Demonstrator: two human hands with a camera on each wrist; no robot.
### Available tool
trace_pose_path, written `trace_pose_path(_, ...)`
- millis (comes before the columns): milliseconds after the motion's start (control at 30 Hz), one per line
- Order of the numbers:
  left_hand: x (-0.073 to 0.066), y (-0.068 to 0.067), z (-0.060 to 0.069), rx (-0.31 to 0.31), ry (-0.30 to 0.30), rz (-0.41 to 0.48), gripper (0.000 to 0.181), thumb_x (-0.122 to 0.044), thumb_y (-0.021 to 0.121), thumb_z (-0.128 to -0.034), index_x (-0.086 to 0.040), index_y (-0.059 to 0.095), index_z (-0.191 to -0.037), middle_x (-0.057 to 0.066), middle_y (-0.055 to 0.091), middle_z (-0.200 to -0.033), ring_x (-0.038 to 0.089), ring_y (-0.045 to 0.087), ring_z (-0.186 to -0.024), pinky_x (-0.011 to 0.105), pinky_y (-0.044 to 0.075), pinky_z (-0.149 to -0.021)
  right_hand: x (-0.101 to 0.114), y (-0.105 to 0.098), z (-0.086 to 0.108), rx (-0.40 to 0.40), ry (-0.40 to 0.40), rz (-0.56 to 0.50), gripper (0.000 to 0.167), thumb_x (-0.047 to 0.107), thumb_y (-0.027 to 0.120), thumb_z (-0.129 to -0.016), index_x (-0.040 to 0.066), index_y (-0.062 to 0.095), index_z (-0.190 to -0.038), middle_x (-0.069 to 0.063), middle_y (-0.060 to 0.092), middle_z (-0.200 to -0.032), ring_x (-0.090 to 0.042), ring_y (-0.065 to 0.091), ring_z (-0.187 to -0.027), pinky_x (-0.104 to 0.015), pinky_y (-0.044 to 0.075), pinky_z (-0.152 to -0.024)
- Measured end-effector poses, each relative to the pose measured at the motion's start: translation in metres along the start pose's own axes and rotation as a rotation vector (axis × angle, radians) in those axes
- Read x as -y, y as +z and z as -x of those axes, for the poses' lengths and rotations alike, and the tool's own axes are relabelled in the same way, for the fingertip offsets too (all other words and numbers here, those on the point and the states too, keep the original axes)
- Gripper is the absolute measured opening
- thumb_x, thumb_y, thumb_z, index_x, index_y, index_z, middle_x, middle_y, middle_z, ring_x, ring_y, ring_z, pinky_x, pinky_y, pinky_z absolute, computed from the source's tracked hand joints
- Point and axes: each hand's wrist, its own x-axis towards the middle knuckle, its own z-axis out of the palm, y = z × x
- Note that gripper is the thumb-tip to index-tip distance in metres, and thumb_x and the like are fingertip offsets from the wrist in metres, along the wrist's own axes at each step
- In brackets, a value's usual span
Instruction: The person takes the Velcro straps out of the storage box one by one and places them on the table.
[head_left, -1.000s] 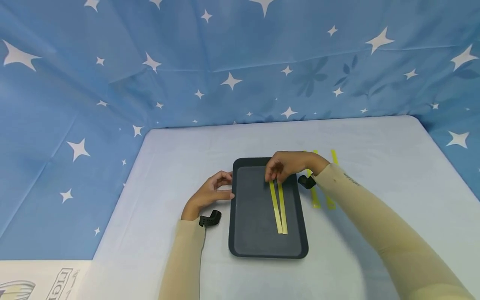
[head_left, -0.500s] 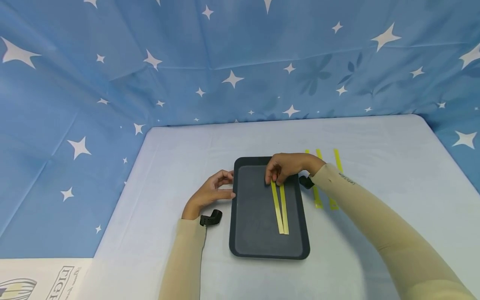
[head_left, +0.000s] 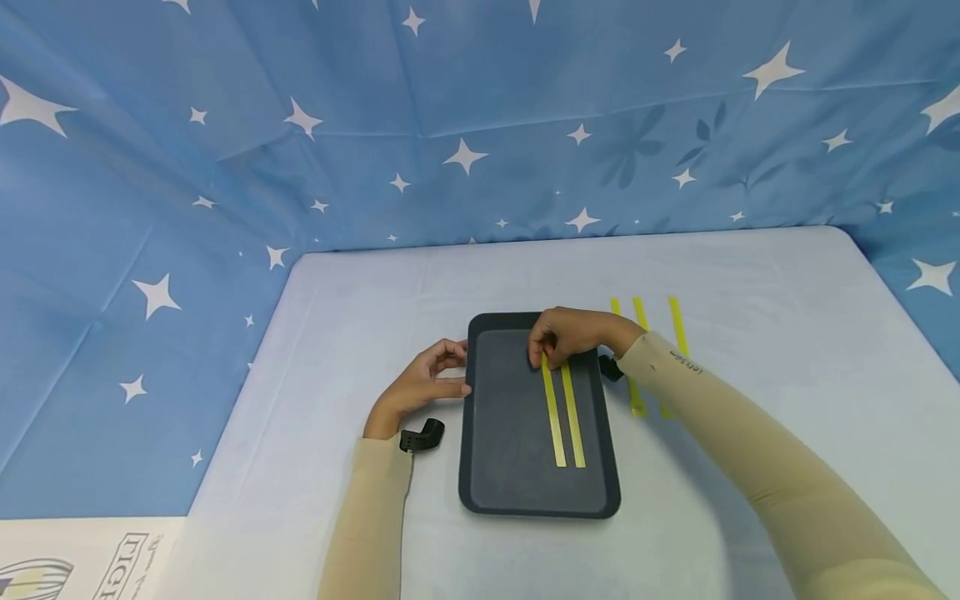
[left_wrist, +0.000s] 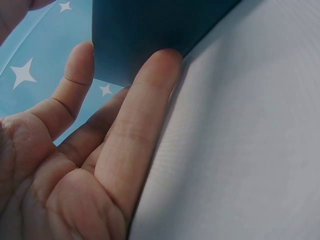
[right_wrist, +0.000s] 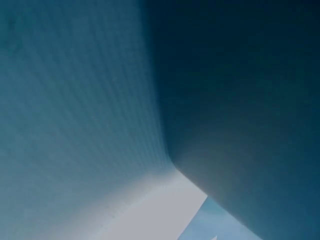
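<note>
A dark grey rectangular tray [head_left: 504, 433] lies on the white table. Two flat yellow strips lie in its right half, a left strip [head_left: 554, 417] and a right strip [head_left: 574, 421], nearly parallel with a narrow gap. My right hand [head_left: 573, 332] pinches the left strip at its far end, hiding the tops of both. My left hand [head_left: 422, 385] touches the tray's left side with thumb and fingers spread loosely. In the left wrist view, fingertips of that hand [left_wrist: 115, 135] meet the tray's outer wall [left_wrist: 135, 40]. Only the tray's dark side [right_wrist: 240, 100] and tablecloth show in the right wrist view.
Several more yellow strips [head_left: 678, 325] lie on the white table [head_left: 780, 333] right of the tray, partly hidden by my right forearm. A blue star-printed cloth [head_left: 480, 125] stands behind the table. A printed pale item [head_left: 82, 558] shows at the lower left.
The near ends of the two strips in the tray, touching before, now stand apart, the right strip having shifted right. My right hand moved very slightly; my left hand stays at the tray's side.
</note>
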Motion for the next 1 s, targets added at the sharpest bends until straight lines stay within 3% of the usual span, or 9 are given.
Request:
trace_pose_path(233, -0.001, 0.000, -0.001, -0.003, 0.002, -0.002, 0.047, 0.003, 0.078, -0.0884, 0.010, 0.051, -0.126, 0.031, 0.031, -0.170, 0.040, 0.053, -0.140, 0.032, 0.055, -0.105, 0.003, 0.000, 0.001, -0.007, -0.006, 0.027, 0.019, -0.016, 0.075, -0.090, 0.003, 0.077, -0.090, -0.002, 0.071, -0.085, -0.014, 0.052, -0.068, -0.033, 0.049, -0.066)
trace_pose_path(500, -0.001, 0.001, 0.000, -0.007, -0.002, -0.020, 0.046, 0.002, 0.078, -0.0887, 0.009, 0.052, -0.126, 0.029, 0.033, -0.170, 0.037, 0.054, -0.138, 0.030, 0.055, -0.103, 0.003, 0.000, 0.002, -0.017, -0.024, 0.014, 0.015, -0.010, 0.078, -0.093, 0.004, 0.074, -0.087, -0.001, 0.067, -0.082, -0.013, 0.052, -0.069, -0.030, 0.048, -0.067)
trace_pose_path(700, 0.000, 0.000, 0.001, -0.007, -0.003, -0.017, 0.047, 0.000, 0.078, -0.0885, 0.010, 0.051, -0.126, 0.030, 0.033, -0.169, 0.041, 0.053, -0.138, 0.029, 0.056, -0.101, 0.004, -0.001, 0.007, -0.023, -0.055, -0.036, 0.006, -0.007, 0.074, -0.098, -0.002, 0.071, -0.101, -0.007, 0.067, -0.089, -0.016, 0.054, -0.074, -0.029, 0.049, -0.070)
trace_pose_path(1000, -0.001, 0.000, 0.000, -0.016, -0.009, -0.026, 0.048, 0.001, 0.079, -0.0880, 0.010, 0.052, -0.126, 0.032, 0.032, -0.169, 0.046, 0.050, -0.141, 0.027, 0.055, -0.101, 0.008, -0.003, 0.017, -0.075, -0.104, -0.052, 0.021, -0.007, 0.063, -0.105, -0.010, 0.074, -0.123, -0.017, 0.069, -0.100, -0.016, 0.056, -0.080, -0.028, 0.050, -0.075)
